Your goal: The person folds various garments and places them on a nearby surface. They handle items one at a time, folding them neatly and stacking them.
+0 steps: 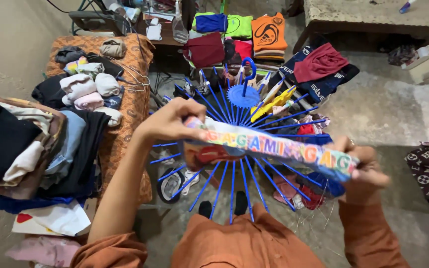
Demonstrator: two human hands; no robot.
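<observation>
Orange sleeves (244,245) frame both hands: left grip (172,121) and right grip (366,166) each pinch one end of a colourful waistband (269,146), stretched taut between them above the blue spoked hanger (243,97).

Blue rack spokes (234,106) crowd beneath the hands, clothes piles (35,144) block left, bare floor (388,109) lies open right.

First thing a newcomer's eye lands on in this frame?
The multicoloured waistband, stretched taut between the left hand and right hand at centre frame. Just beneath it, a blue round clip hanger fans its spokes outward. Folded clothes pile up on the orange-covered table at left.
</observation>
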